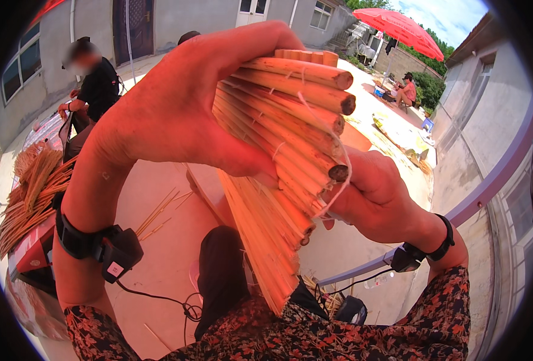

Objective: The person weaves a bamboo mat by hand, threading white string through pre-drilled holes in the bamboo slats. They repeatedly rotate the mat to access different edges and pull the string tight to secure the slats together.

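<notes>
A thick row of straw-coloured reed stalks (272,126), stitched side by side with white thread, is held up in front of me. Over its top and near face my left hand (188,102) is wrapped, thumb pressed against the stalks. At the cut ends on the right is my right hand (378,192), its fingers curled closed; the stalks partly hide what they pinch. White string (346,162) loops from the upper stalks past the cut ends, down to beside the right fingers. The stalks' lower part fans down toward my lap.
A heap of loose stalks (32,192) lies at the left beside a seated person in black (98,84). Another person (406,90) sits far right near a red parasol (399,30). A purple metal bar (489,174) curves along my right. Cables (158,295) hang from my wrist straps.
</notes>
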`<state>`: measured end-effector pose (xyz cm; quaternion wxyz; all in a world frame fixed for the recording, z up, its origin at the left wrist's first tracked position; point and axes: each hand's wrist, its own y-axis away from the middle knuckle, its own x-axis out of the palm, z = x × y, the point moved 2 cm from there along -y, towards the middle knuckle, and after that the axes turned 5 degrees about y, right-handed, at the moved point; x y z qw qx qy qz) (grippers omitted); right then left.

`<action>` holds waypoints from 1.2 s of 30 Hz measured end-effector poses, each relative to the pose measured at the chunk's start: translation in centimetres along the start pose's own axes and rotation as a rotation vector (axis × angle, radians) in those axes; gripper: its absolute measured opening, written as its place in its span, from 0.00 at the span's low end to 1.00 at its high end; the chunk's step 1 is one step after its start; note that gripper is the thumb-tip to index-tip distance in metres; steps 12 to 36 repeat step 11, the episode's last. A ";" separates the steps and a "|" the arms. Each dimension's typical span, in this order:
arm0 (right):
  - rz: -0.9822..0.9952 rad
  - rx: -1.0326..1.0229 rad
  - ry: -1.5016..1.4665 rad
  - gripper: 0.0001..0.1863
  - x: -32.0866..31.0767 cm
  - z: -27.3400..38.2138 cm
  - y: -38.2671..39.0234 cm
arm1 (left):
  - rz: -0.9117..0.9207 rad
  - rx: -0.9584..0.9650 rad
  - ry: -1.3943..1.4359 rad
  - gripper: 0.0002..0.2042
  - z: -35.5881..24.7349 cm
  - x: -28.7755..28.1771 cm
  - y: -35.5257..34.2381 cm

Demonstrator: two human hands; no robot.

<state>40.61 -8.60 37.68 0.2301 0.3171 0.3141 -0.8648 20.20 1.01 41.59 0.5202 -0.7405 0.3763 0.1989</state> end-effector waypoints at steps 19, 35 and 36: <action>-0.194 -0.024 0.192 0.05 1.5 0.9 0.3 | 0.005 -0.016 -0.034 0.36 -0.3 -0.7 0.8; -0.194 -0.024 0.192 0.05 1.5 0.9 0.3 | 0.005 -0.016 -0.034 0.36 -0.3 -0.7 0.8; -0.194 -0.024 0.192 0.05 1.5 0.9 0.3 | 0.005 -0.016 -0.034 0.36 -0.3 -0.7 0.8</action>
